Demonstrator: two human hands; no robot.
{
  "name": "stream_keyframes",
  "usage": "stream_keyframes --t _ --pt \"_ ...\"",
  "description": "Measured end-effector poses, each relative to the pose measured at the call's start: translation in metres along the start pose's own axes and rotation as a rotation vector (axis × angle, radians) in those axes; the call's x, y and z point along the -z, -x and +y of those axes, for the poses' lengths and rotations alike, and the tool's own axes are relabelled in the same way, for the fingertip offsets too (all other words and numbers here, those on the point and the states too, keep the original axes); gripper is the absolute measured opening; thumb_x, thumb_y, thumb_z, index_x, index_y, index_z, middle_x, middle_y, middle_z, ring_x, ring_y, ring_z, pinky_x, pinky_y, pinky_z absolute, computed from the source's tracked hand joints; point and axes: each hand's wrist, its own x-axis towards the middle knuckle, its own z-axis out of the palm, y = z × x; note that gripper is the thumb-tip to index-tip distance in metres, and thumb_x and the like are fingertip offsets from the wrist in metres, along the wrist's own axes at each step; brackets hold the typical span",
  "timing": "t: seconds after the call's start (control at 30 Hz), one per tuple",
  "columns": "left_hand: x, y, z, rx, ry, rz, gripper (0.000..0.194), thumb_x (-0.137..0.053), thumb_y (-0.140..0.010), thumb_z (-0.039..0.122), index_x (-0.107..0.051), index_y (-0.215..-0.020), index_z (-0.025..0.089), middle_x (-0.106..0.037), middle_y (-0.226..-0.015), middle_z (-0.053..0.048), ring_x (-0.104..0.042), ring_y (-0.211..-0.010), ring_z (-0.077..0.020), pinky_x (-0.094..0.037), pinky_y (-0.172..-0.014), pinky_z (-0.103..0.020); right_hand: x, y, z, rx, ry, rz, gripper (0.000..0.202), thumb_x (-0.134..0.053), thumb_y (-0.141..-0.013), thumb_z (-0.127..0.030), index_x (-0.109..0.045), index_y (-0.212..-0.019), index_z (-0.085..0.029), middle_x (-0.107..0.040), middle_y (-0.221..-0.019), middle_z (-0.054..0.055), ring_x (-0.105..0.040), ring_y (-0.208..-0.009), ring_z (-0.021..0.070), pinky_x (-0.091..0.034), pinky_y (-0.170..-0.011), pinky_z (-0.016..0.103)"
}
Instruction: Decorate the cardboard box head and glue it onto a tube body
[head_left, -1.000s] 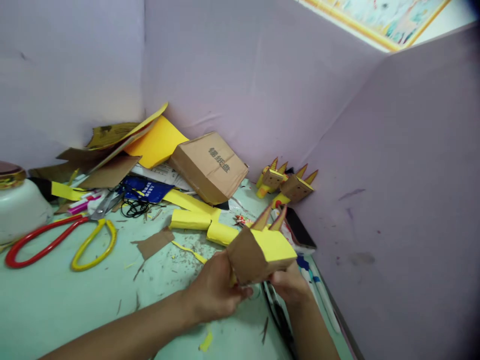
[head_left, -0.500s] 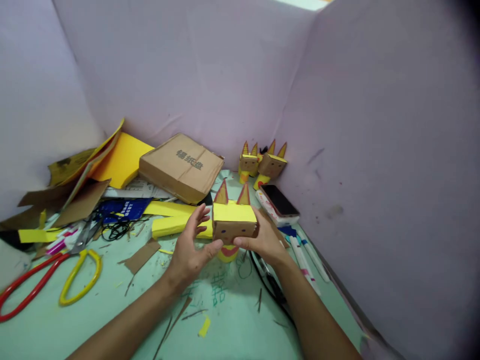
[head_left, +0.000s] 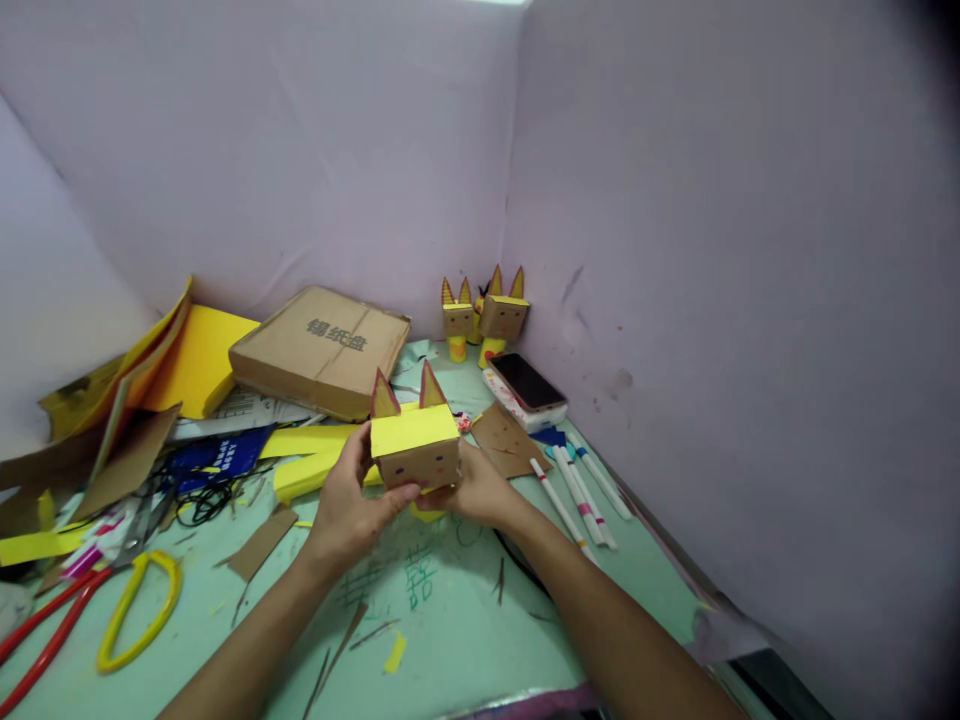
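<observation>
A cardboard figure [head_left: 415, 468] with a box head, a yellow top and two pointed ears stands between my hands in the head view. Small drawn eyes and a pink cheek mark its front. My left hand [head_left: 358, 500] grips the head's left side, thumb along the lower front edge. On the other side, my right hand [head_left: 474, 485] holds the head low at its right, its fingers partly hidden beneath. Most of the yellow body under the head is covered by my hands. Right of them lies a flat piece of brown cardboard [head_left: 506, 440].
Two similar figures [head_left: 504, 318] stand in the far corner. Nearer are a phone [head_left: 527, 382] on a white pack and several markers [head_left: 581, 500]. At left lie scissors [head_left: 124, 590], a black cord [head_left: 202, 500], cardboard scraps and a flat carton [head_left: 322, 350].
My left hand has closed in from beside the figure onto its head. My right hand has shifted lower on it. The view has turned to the right.
</observation>
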Motion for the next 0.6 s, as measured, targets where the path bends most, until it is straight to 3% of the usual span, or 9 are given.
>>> stream_keyframes --t 0.3,0.5,0.6 --pt "0.001 -0.002 0.01 -0.002 -0.135 0.005 0.08 -0.077 -0.061 0.039 -0.043 -0.127 0.008 -0.06 -0.123 -0.021 -0.061 -0.109 -0.0339 -0.048 -0.095 -0.046 0.0 0.001 0.003 -0.057 0.034 0.016 0.062 -0.084 -0.053 -0.02 -0.059 -0.11 -0.019 -0.072 -0.101 0.007 -0.068 -0.091 0.0275 -0.054 -0.076 0.038" --pt "0.008 0.0 0.001 -0.008 0.04 -0.05 0.094 -0.079 -0.064 0.043 -0.032 -0.139 0.011 -0.048 -0.141 -0.021 -0.05 -0.127 -0.035 -0.041 -0.105 -0.043 0.005 0.005 -0.012 -0.034 -0.024 -0.077 0.081 -0.086 -0.047 -0.013 -0.053 -0.12 -0.02 -0.069 -0.118 0.008 -0.064 -0.109 0.0278 -0.05 -0.094 0.039" --pt "0.012 0.0 -0.004 -0.045 0.122 -0.076 0.095 -0.079 -0.068 0.046 -0.029 -0.144 0.016 -0.043 -0.148 -0.018 -0.044 -0.134 -0.0347 -0.038 -0.109 -0.042 0.007 0.006 -0.014 -0.03 -0.025 -0.079 0.076 -0.084 -0.051 -0.014 -0.053 -0.121 -0.02 -0.068 -0.12 0.009 -0.064 -0.11 0.0278 -0.049 -0.094 0.04"
